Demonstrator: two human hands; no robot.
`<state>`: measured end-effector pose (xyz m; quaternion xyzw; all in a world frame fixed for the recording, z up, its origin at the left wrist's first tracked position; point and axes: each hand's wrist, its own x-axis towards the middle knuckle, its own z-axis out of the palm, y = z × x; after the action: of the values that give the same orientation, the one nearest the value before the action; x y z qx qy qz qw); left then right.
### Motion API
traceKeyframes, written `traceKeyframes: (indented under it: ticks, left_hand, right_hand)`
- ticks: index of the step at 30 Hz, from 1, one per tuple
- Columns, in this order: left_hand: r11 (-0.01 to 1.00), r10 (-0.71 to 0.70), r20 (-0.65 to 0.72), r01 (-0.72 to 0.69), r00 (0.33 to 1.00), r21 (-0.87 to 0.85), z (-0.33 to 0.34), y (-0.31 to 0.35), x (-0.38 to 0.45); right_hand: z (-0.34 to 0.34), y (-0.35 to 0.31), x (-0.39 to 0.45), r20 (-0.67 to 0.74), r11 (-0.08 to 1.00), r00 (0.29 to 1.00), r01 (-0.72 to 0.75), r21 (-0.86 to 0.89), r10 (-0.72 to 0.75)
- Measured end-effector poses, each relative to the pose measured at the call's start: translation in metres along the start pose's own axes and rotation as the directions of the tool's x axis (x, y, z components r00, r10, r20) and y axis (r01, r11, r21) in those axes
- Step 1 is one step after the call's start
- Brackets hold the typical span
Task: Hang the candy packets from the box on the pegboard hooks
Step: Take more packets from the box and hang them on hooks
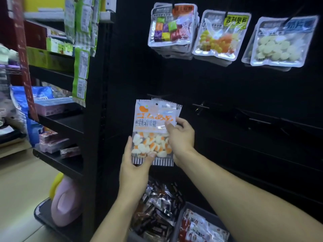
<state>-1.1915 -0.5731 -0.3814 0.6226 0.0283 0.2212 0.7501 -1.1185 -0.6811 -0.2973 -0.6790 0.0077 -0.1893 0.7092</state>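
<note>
Clear plastic with orange lettering marks the fried-egg gummy packets (153,131), held upright in front of the black pegboard (227,81) near the middle of the view. At least two packets are stacked, the rear one offset toward 2 o'clock so its striped top edge shows behind the front one. White-and-orange egg-shaped candies fill the lower half, above a grey striped bottom seal.

At 7 o'clock from the packets, the left hand (135,165) grips their lower left corner, thumb pressed on the front over the striped seal and fingers behind. At 3 o'clock, the right hand (181,138) pinches the right edge, thumb on the front near the printed label and fingers curled round the back.

Bare black hooks (201,106) jut from the board at 2 o'clock from the packets, close by. Higher up hang three bunches of other candy packets: coloured cubes (172,30), yellow and orange shells (221,36), white discs (279,42). Below the forearms, a grey box (190,212) holds more wrapped sweets.
</note>
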Motion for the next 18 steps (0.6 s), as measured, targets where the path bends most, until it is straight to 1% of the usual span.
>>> traceKeyframes:
  ticks: [3, 5, 8, 13, 16, 18]
  left_hand:
    - [1.0, -0.013, 0.028, 0.014, 1.0, -0.018, 0.0, -0.007, 0.014]
    - [0.996, -0.031, 0.042, 0.034, 0.999, -0.087, -0.001, -0.007, 0.021]
    - [0.988, -0.037, 0.079, 0.049, 0.996, -0.146, 0.0, -0.006, 0.022]
    - [0.998, -0.055, 0.112, 0.057, 0.992, -0.019, -0.001, -0.015, 0.024]
    - [0.997, -0.06, 0.194, 0.049, 0.979, 0.06, 0.005, -0.016, 0.028]
    - [0.989, -0.051, 0.239, 0.015, 0.97, 0.149, 0.009, -0.021, 0.04]
  right_hand:
    - [0.011, 0.003, 0.007, -0.08, 0.999, 0.997, 0.015, 0.031, -0.013]
    - [0.011, 0.004, 0.01, -0.099, 0.999, 0.995, -0.005, 0.05, 0.01]
    - [0.009, 0.009, 0.016, -0.108, 1.0, 0.994, 0.02, -0.004, -0.02]
    - [0.011, 0.012, 0.026, -0.145, 1.0, 0.989, 0.004, -0.03, -0.008]
    - [0.012, 0.012, 0.04, -0.174, 0.999, 0.985, -0.011, -0.047, 0.002]
    - [0.013, 0.016, 0.049, -0.189, 0.997, 0.982, -0.017, -0.078, 0.002]
